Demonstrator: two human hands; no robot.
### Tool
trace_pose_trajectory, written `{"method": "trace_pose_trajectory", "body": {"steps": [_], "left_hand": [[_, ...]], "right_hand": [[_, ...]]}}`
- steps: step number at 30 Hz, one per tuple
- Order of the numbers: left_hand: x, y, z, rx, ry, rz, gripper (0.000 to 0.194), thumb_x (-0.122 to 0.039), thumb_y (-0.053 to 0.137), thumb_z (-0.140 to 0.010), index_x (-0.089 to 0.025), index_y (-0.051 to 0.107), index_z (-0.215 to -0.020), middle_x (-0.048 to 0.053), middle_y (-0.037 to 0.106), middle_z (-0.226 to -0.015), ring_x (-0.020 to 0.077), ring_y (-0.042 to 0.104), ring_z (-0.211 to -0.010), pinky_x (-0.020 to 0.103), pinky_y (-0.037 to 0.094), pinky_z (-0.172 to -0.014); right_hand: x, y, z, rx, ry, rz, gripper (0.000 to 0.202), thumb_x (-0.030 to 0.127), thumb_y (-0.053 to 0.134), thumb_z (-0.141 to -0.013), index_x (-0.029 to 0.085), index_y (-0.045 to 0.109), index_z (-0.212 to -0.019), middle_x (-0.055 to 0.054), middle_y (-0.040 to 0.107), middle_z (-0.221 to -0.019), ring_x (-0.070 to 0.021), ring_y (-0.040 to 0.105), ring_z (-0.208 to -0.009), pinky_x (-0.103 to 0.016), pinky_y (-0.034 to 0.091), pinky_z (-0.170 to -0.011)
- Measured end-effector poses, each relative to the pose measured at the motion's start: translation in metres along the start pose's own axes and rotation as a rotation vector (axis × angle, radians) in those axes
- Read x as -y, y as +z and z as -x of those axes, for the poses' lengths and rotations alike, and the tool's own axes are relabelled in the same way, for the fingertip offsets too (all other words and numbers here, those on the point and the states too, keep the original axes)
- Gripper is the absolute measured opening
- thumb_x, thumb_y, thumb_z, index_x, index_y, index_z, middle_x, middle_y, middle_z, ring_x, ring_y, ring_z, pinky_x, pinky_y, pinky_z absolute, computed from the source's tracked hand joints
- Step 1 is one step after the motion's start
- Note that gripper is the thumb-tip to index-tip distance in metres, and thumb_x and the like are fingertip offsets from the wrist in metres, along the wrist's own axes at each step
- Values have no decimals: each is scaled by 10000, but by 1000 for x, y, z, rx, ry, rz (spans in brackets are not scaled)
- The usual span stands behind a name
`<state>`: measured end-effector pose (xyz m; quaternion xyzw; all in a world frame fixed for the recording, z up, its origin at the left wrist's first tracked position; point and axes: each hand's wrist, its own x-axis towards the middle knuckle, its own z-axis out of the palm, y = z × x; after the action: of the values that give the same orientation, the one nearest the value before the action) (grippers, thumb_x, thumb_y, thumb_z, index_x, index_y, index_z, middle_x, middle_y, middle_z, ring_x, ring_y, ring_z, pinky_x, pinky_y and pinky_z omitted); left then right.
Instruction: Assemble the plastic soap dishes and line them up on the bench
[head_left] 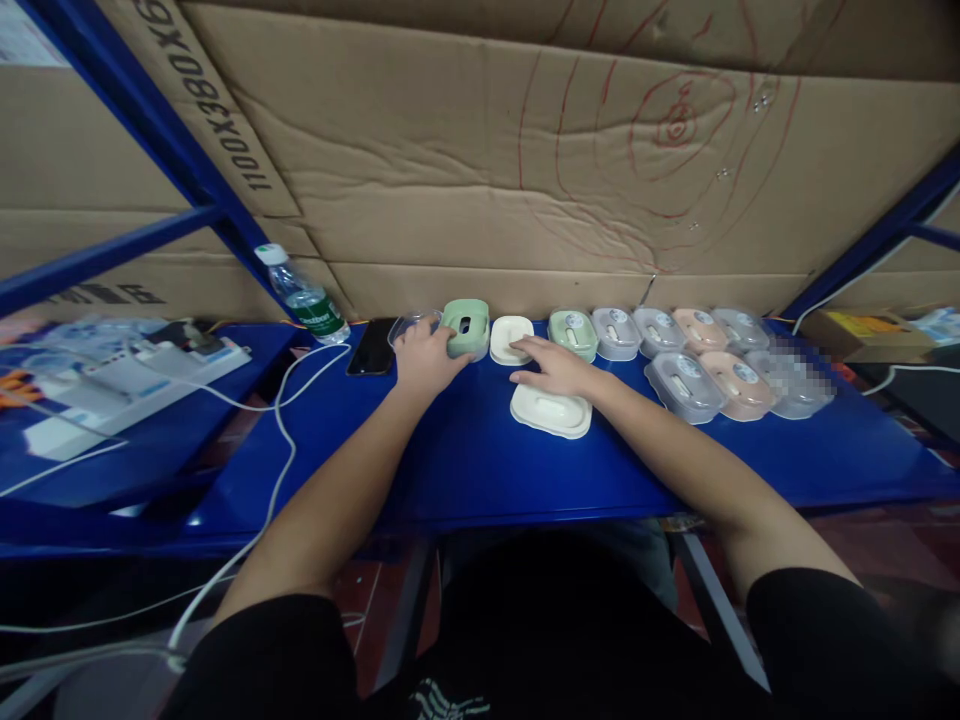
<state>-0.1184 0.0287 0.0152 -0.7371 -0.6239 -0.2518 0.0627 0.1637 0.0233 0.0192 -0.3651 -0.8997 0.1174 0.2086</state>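
Note:
My left hand (427,358) is at the left front corner of a light green box (466,320) with a dark slot in its top. Its fingers are spread, with the thumb along the box's front and the other fingers over a clear plastic cover (405,326). A small cream square piece (510,328) sits right of the green box. The fingertips of my right hand (559,368) reach its right edge, thumb held apart. Under that hand lies a larger cream tray-like piece (551,412), partly covered by it.
Several lidded boxes in green, grey and peach stand at right, among them a green box (573,335) and a peach box (739,385). A phone (373,348), water bottle (307,300) and white cable (285,430) are left. Cardboard (420,150) walls the back; a power strip (135,400) lies far left.

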Motion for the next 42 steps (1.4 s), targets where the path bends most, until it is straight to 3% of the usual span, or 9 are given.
{"method": "trace_pose_trajectory", "body": {"steps": [5,9,15,20,26,30,35,38,42], "left_hand": [[-5,-1,1,-21,32,11,525,-513,840,-813,-204,751,-1229,206,558,-1544,456,511,-1400,615,348,-1172],[-13,-3,2,-67,120,60,443,-495,778,-881,-239,739,-1241,170,556,-1559,431,486,-1439,614,292,-1222],[-26,-7,7,-58,362,124,329,-474,695,-962,-248,742,-1196,141,618,-1497,367,538,-1408,563,369,-1199],[-34,-2,12,29,578,162,366,-511,683,-966,-273,721,-1242,124,658,-1470,343,565,-1406,554,414,-1185],[-43,0,19,62,777,225,485,-505,596,-1019,-244,623,-1427,145,660,-1482,328,590,-1411,535,451,-1173],[-49,-1,23,57,787,205,504,-471,576,-1035,-246,570,-1486,159,645,-1507,324,619,-1385,512,495,-1123],[-53,-1,23,36,858,178,530,-616,676,-963,-274,643,-1366,187,557,-1599,363,601,-1400,534,537,-1066],[-55,-2,23,31,839,170,274,-492,610,-1037,-283,713,-1181,157,563,-1603,331,622,-1375,528,551,-1048],[-58,-2,22,21,824,172,206,-416,598,-1054,-269,741,-1029,109,621,-1558,313,630,-1375,541,523,-1096]], "right_hand": [[11,-24,42,60,-56,-30,663,608,697,-960,241,616,-1506,-144,646,-1515,-361,571,-1444,-561,451,-1210],[16,-36,70,149,24,-36,882,679,857,-772,258,626,-1513,-151,635,-1531,-409,585,-1425,-577,474,-1181],[24,-37,74,235,57,5,958,581,972,-613,264,674,-1467,-158,657,-1502,-448,632,-1349,-594,511,-1122],[24,-39,70,97,40,-100,633,327,828,-772,266,711,-1391,-103,672,-1488,-358,661,-1316,-502,521,-1095],[15,-41,66,-40,192,-439,310,440,708,-880,212,768,-1081,-39,779,-938,-209,699,-787,-348,555,-726],[15,-35,61,-266,389,-697,430,643,723,-859,218,726,-928,-27,705,-755,-184,649,-630,-308,530,-534],[12,-35,56,-474,557,-852,579,776,756,-787,232,723,-982,-27,687,-652,-188,612,-499,-316,499,-401],[6,-37,56,-510,627,-860,553,740,789,-775,231,699,-971,-29,680,-639,-206,622,-486,-343,516,-396],[0,-38,55,-507,621,-910,533,720,726,-854,236,663,-1068,-11,668,-645,-179,631,-477,-295,495,-400]]}}
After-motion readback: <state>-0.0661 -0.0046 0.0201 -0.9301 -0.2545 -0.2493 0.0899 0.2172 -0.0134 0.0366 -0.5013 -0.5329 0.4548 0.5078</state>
